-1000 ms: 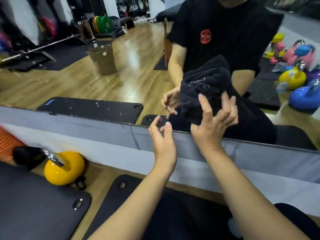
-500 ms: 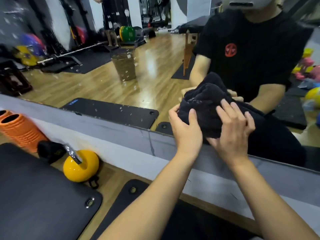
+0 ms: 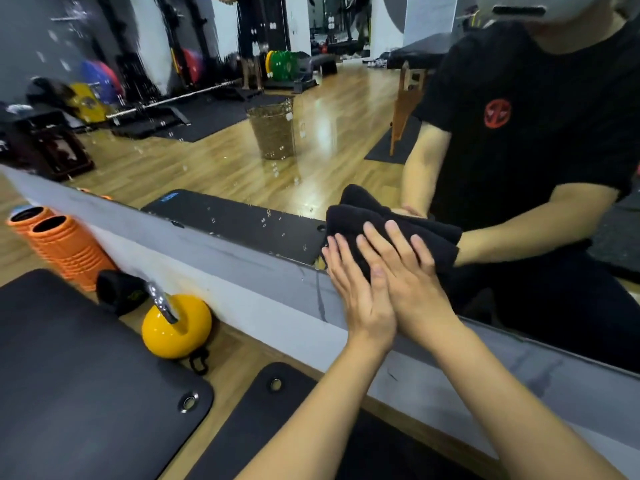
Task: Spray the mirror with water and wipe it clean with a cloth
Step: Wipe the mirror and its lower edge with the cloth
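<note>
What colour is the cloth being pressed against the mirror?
Black; the cloth shows best in the head view, under both hands.

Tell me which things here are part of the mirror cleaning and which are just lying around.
In use: black cloth, mirror with droplets, left hand and right hand pressing the cloth flat.

Lying about: yellow kettlebell, orange foam rollers, black floor mats.

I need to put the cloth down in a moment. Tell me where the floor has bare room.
Bare room: the large black mat at left, and the second mat under the left hand. Crowded: the wall base, where the yellow kettlebell, a black pouch and orange foam rollers stand together.
</note>
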Available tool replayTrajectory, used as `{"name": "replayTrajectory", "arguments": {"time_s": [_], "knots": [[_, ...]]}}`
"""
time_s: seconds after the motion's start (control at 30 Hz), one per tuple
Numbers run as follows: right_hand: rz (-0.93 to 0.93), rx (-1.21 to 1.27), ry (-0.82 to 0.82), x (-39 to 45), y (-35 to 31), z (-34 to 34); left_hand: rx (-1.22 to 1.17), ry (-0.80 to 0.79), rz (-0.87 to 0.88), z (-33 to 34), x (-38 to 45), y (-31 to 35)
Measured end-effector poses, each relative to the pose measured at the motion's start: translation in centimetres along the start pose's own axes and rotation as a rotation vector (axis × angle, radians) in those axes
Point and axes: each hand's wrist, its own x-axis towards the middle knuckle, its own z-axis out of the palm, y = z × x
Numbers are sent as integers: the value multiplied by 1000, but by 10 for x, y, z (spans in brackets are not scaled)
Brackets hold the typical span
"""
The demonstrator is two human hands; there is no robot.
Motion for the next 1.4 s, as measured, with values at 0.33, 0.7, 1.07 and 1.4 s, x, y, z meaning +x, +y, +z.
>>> {"name": "replayTrajectory", "arguments": {"time_s": [0.33,0.7,1.07,1.4], "knots": [[-108,363,274,47,87,-73,264,215,55,37,19,2],[-138,2,302,62,88,-55,287,326,177,19,13,-106],[-95,83,390,102,93,-90,195,552,105,23,81,-22],[-63,26,450,118,110,-103,315,611,450,0,161,77]]}}
